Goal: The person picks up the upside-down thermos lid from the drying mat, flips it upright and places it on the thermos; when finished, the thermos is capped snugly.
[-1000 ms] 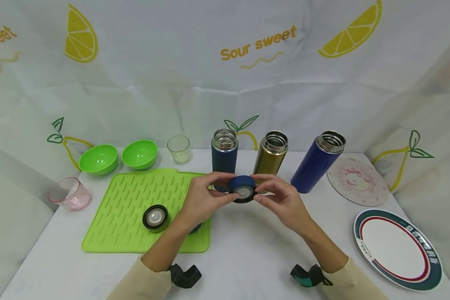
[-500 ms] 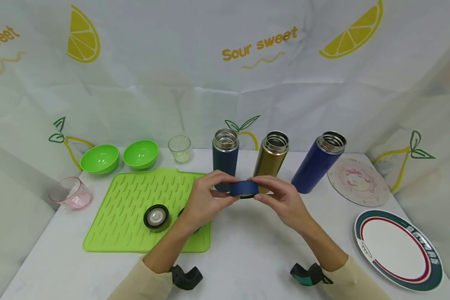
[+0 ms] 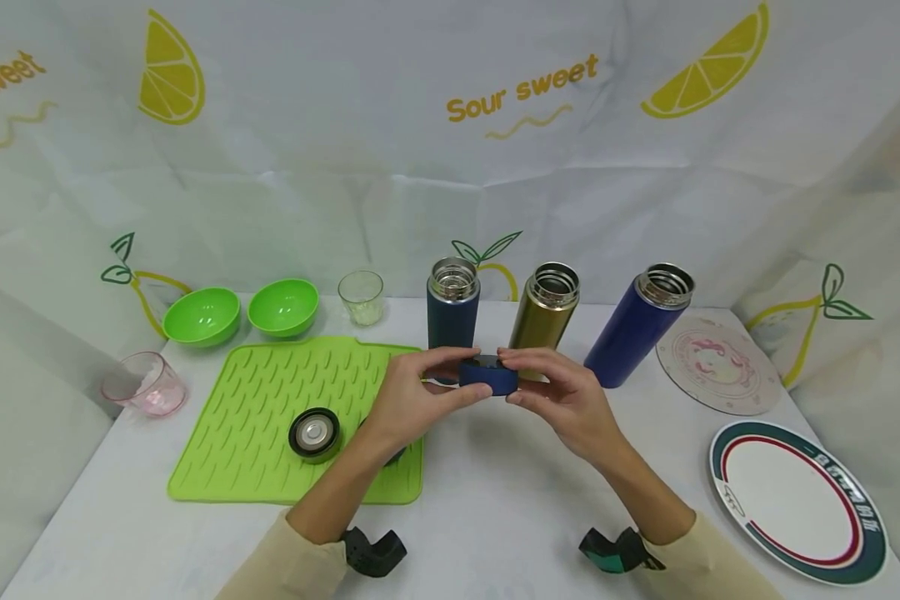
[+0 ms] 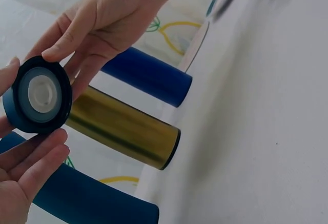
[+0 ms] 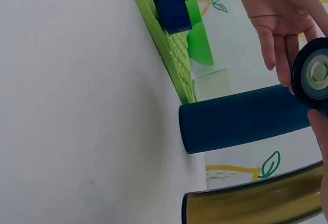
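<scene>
Both hands hold a dark blue flask lid (image 3: 492,380) above the table. My left hand (image 3: 411,393) pinches its left edge between thumb and fingers. My right hand (image 3: 570,402) pinches its right edge. In the left wrist view the underside of the lid (image 4: 43,95) shows a pale round centre. Behind the hands stand three flasks without lids: a dark teal flask (image 3: 452,321), a gold flask (image 3: 542,317) and a blue flask (image 3: 632,332). An olive lid (image 3: 315,434) lies underside up on the green mat (image 3: 232,433). Another blue lid (image 5: 171,7) sits there, mostly hidden by my left forearm in the head view.
At the back left are two green bowls (image 3: 283,307) and a clear glass (image 3: 362,298). A pink glass (image 3: 146,385) leans at the far left. To the right lie a pink round mat (image 3: 716,367) and a white plate (image 3: 791,496) with a dark rim.
The lid has turned in the fingers: its underside faced the head camera, then its side, and now its top edge shows. The hands stay almost in the same place.
</scene>
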Action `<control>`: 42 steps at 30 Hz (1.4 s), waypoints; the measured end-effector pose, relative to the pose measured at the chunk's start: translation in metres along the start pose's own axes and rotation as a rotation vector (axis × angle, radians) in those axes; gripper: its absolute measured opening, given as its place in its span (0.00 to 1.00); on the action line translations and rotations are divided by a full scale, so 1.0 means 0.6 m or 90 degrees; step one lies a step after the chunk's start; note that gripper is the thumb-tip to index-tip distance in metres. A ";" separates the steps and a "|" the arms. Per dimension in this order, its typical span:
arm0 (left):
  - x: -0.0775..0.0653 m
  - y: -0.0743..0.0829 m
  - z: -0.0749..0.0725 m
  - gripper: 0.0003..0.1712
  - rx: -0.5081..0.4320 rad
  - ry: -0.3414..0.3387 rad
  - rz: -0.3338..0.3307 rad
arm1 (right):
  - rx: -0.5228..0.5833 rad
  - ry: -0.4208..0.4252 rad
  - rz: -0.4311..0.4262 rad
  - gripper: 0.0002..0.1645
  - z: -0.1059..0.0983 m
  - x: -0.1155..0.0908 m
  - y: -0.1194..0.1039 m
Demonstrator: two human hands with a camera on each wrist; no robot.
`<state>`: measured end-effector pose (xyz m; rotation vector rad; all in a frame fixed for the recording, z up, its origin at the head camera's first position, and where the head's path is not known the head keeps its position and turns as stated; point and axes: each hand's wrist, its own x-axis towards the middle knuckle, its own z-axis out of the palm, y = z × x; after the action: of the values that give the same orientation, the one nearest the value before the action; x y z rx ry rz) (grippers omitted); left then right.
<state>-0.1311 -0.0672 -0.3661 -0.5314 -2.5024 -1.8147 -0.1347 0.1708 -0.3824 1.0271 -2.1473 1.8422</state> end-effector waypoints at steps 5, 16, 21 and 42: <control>-0.002 0.000 -0.002 0.26 -0.029 -0.002 -0.014 | 0.008 -0.009 -0.013 0.25 0.000 -0.003 0.001; -0.006 0.001 -0.001 0.29 -0.031 -0.003 0.086 | 0.053 -0.013 0.025 0.22 -0.006 -0.001 0.003; -0.005 -0.003 -0.001 0.28 -0.018 -0.021 0.124 | 0.032 0.003 -0.001 0.21 -0.002 0.001 0.008; -0.020 -0.006 -0.028 0.25 0.143 0.030 0.197 | 0.020 0.040 0.041 0.29 0.022 0.036 0.002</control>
<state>-0.1238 -0.0870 -0.3663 -0.8005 -2.3883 -1.4032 -0.1476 0.1501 -0.3759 0.9045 -2.1463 1.9145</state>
